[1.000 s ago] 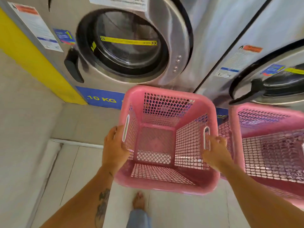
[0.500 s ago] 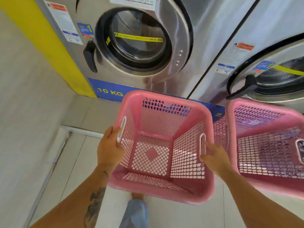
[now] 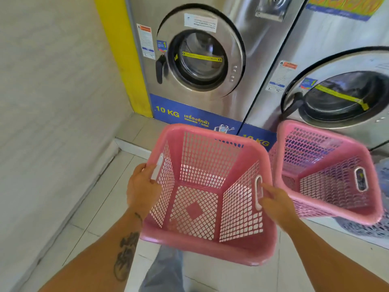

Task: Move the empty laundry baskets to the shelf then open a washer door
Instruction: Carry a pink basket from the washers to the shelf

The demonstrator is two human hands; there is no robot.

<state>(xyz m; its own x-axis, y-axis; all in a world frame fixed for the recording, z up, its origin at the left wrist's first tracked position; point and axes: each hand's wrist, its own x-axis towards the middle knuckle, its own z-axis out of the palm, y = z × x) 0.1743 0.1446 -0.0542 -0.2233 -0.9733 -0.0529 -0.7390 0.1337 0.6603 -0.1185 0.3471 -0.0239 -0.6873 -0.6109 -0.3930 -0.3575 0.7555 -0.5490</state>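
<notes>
Both sets of fingers curl through the side handle slots, so the left hand and right hand should keep the empty pink plastic mesh laundry basket, held near the left steel washer, level while carrying it shelfward.

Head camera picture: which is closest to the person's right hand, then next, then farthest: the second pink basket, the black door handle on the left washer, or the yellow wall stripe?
From the right hand:
1. Second pink basket, just to its right, by the right washer.
2. Black door handle, up and left, on the left washer's door.
3. Yellow wall stripe, farther left, beyond that washer.
</notes>
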